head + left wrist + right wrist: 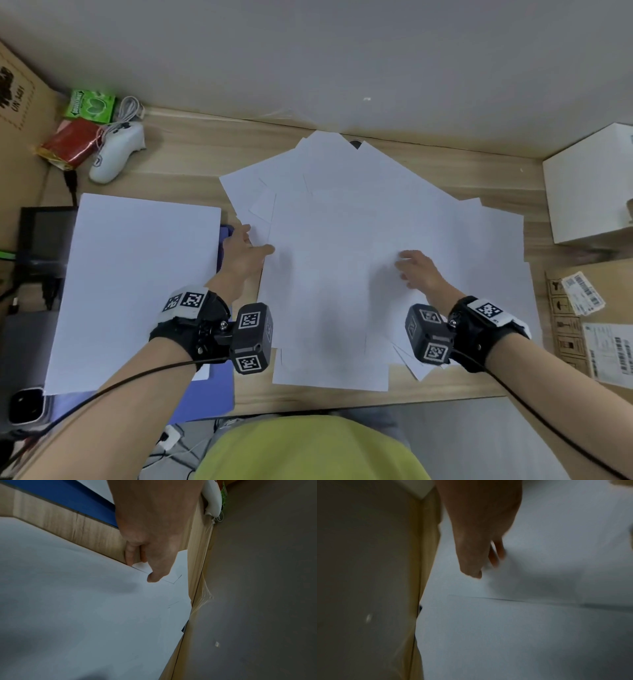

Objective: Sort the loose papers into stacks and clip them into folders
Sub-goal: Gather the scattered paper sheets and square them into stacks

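Observation:
Several loose white papers lie fanned over the middle of the wooden desk. At the left a neat white stack sits on a blue folder. My left hand is at the pile's left edge. In the left wrist view its thumb lies on a sheet and the fingertips touch the desk at the paper's edge, beside the blue folder. My right hand rests on the papers right of centre, its fingers loosely bent and blurred over the paper.
A white game controller, a green box and a red packet sit at the back left. At the right stand a white box and a labelled cardboard box. A dark tablet and a phone lie at the left. The wall runs along the desk's back edge.

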`<state>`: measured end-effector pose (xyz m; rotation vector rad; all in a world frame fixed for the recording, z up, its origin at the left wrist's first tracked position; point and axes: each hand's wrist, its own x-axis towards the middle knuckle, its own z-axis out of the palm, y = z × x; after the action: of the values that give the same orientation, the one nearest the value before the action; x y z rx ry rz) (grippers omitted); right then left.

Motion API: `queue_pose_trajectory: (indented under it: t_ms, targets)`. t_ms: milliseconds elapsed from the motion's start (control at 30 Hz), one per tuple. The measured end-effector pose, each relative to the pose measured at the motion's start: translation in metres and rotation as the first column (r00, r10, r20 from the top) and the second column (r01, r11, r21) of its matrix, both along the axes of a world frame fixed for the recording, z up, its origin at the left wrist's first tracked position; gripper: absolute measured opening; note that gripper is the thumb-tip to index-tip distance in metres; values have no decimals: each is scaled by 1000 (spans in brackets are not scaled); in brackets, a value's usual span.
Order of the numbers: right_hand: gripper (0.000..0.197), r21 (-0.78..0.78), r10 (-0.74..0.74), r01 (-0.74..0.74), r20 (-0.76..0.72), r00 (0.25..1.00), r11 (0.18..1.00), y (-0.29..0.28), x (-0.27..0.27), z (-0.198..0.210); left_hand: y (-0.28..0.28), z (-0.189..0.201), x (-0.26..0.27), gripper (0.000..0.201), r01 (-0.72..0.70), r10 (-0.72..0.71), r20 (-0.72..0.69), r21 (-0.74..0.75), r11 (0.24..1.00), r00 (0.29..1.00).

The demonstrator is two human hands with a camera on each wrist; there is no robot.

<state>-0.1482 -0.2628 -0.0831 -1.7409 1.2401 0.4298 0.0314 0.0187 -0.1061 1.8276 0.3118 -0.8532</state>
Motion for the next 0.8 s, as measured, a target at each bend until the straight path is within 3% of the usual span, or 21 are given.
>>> queue_pose_trajectory:
  t_ms: [67, 133, 233, 367, 500, 600, 667, 733, 800]
  targets:
    - [40, 31, 78, -78, 16, 997, 996, -3, 4, 3, 1, 1, 1, 73, 1, -2, -19, -13, 1000, 1000]
    - [44, -110, 68, -65, 19, 998, 992, -15, 4, 5, 5, 0, 3, 67, -10, 10, -28, 6, 1000, 1000]
    - [64, -275, 58, -90, -123, 991, 957, -28, 0, 5, 11, -1, -3, 58, -18, 19, -16, 56, 998, 1000]
    - [67, -142, 182, -206, -166, 969, 968, -14, 2, 8, 12, -3, -17, 43, 32, -31, -11, 51, 998, 999]
    - [62, -63, 252, -259, -99, 963, 964, 16, 2, 13, 8, 1, -30, 66, 64, -63, -41, 38, 997, 997]
    - [59, -5, 230, -230, -24, 973, 973, 40, -1, 18, 3, 7, -39, 65, 55, -55, -53, 0, 999, 997]
    - [59, 67, 221, -222, 19, 975, 973, 56, -5, 19, 1, 9, -46, 55, 72, -72, -59, -6, 997, 996]
    - [59, 128, 217, -222, 48, 975, 967, 70, -11, 21, 1, 11, -54, 28, 98, -98, -36, -11, 995, 995]
    - [60, 157, 196, -204, 64, 978, 966, 76, -18, 22, 3, 13, -61, 26, 126, -126, -3, 11, 992, 992]
